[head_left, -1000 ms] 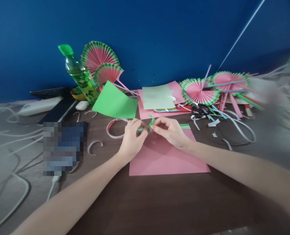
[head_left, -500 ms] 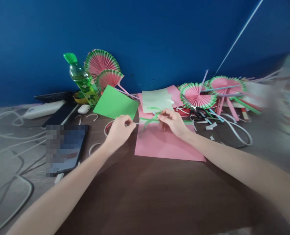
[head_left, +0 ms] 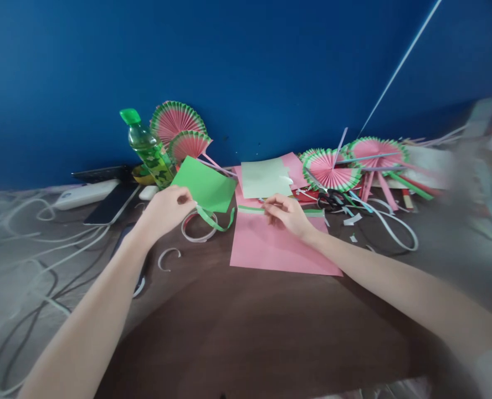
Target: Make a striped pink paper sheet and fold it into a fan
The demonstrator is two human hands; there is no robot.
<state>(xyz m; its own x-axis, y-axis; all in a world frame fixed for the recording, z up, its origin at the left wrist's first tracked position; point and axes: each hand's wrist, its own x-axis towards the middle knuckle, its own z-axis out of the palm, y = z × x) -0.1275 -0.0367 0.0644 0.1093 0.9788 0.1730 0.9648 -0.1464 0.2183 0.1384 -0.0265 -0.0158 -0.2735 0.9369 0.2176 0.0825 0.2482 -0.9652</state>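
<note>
A thin, curling green strip (head_left: 208,217) hangs from the pinched fingertips of my left hand (head_left: 163,208), above a roll of tape (head_left: 199,228). My right hand (head_left: 286,217) is over the top part of a pink paper sheet (head_left: 279,246), its fingers bent and drawn together near the sheet's green-and-white edge band (head_left: 250,209). Whatever those fingertips hold, if anything, is hidden. Behind that hand lies a pale green sheet (head_left: 266,177) with one ragged side. A bright green sheet (head_left: 206,185) is just beyond my left hand.
Pleated pink-and-green paper fans (head_left: 177,124) lean on the blue wall, and more fans (head_left: 333,169) lie at right. Black scissors (head_left: 331,199) rest near paper scraps (head_left: 353,220). At left are a green-capped bottle (head_left: 146,147), a white power strip (head_left: 87,194) and cables (head_left: 75,238).
My left hand has moved left and slightly up, drawing the green strip off the pink sheet and over the tape roll. My right hand remains over the sheet, slightly lower.
</note>
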